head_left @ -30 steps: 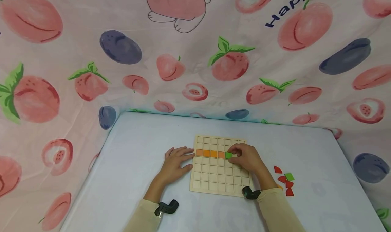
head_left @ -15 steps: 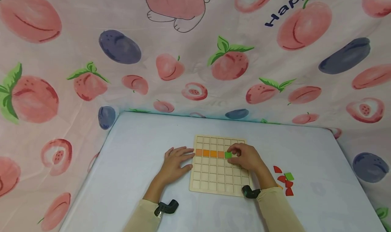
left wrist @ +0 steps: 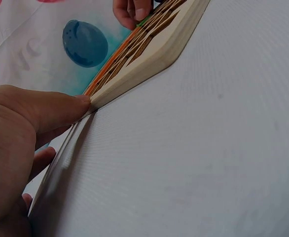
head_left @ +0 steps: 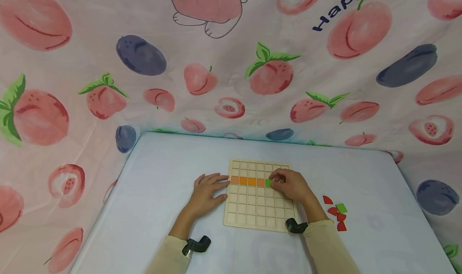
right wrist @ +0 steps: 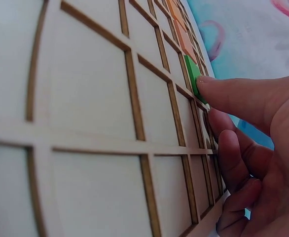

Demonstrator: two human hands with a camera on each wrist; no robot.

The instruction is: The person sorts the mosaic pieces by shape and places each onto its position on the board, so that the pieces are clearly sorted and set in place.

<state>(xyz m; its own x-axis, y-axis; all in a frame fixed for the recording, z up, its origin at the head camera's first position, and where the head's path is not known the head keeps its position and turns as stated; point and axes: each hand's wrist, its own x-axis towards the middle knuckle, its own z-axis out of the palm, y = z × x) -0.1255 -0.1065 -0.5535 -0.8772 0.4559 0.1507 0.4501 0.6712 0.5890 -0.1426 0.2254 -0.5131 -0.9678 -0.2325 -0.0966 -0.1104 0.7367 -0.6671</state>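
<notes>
A light wooden grid board (head_left: 249,210) lies on the table, with a row of orange and peach square tiles (head_left: 248,181) set across it. At the row's right end is a green square tile (head_left: 268,183). My right hand (head_left: 292,184) has its fingers curled there, thumb and index finger at the tile; in the right wrist view the thumb tip lies on the green tile (right wrist: 194,76) near its grid cell. My left hand (head_left: 207,193) is spread along the board's left edge, fingertips and thumb right at the rim. The left wrist view shows its thumb against the board's side (left wrist: 134,74).
Right of the board, beside the right forearm, lie several red quarter-circle pieces (head_left: 327,200) and another green tile (head_left: 341,208). The white table (head_left: 173,153) meets a fruit-printed cloth (head_left: 202,49) at the back and sides. Each wrist carries a black camera (head_left: 296,227).
My right thumb has shifted up and left onto the green tile, covering more of it. The left hand and the board have stayed in place.
</notes>
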